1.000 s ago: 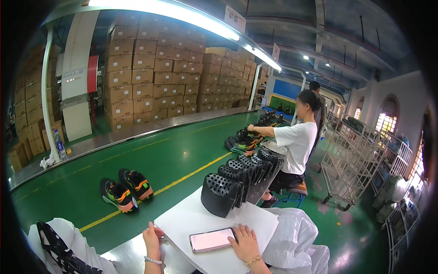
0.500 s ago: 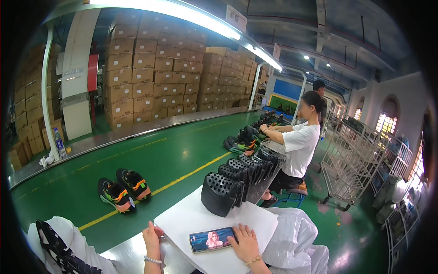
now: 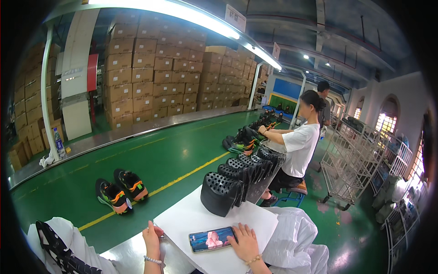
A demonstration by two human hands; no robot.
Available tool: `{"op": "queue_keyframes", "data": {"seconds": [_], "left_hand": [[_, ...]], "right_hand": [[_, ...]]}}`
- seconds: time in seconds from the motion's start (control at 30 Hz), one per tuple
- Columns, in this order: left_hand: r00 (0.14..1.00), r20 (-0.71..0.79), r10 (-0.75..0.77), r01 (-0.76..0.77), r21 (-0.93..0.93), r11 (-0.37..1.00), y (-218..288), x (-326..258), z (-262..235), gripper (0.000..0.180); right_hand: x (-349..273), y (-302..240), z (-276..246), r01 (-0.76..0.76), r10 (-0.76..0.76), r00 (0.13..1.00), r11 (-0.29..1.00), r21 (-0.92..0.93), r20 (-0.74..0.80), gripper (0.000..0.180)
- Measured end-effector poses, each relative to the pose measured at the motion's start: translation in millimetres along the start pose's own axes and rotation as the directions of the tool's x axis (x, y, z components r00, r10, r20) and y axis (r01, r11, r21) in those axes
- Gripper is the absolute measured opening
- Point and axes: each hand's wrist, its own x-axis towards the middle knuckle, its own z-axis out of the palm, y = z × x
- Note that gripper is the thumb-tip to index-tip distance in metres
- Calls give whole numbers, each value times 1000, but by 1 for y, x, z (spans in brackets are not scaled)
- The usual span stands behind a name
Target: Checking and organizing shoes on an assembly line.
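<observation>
My right hand point(image 3: 245, 242) lies with fingers spread on a white sheet point(image 3: 182, 220), its thumb side against the right end of a smartphone point(image 3: 212, 239). The phone rests face up, its lit screen showing a pink-haired figure. By the sheet's left edge is my left hand point(image 3: 152, 235), fingers loosely bent and apart, with nothing visible in it. Beyond the phone stands a row of black perforated clogs point(image 3: 221, 194). On the green belt to the left sits a pair of black, orange and green sneakers point(image 3: 119, 192).
White plastic bags point(image 3: 292, 237) bulge at the right; white wrapping with black-and-white cloth point(image 3: 68, 249) lies at the lower left. Farther along the belt point(image 3: 182, 153), a co-worker in a white shirt point(image 3: 301, 141) handles more sneakers. Wire carts point(image 3: 351, 160) stand right, stacked cartons point(image 3: 155, 77) behind.
The sneaker pair has shifted slightly left along the belt. A person in the background has moved a little to the right. My hands and the phone have stayed put.
</observation>
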Motion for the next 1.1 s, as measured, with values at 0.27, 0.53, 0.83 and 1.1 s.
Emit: {"op": "queue_keyframes", "data": {"seconds": [0.27, 0.53, 0.83, 1.1], "left_hand": [[999, -32, 5, -6, -15, 1000, 0, 1, 2, 60], [1000, -28, -9, 9, -7, 1000, -3, -1, -1, 61], [1000, -18, 17, -16, 42, 999, -6, 2, -5, 60], [999, 22, 37, -38, 21, 999, -2, 6, 0, 56]], "right_hand": [[2, -1, -1, -10, 10, 1000, 1000, 24, 2, 55], [-3, -2, -5, -19, 18, 999, 999, 33, 26, 56], [-2, -3, -1, -11, 10, 1000, 1000, 14, 24, 55], [6, -3, -6, -11, 10, 1000, 1000, 9, 19, 53]]}}
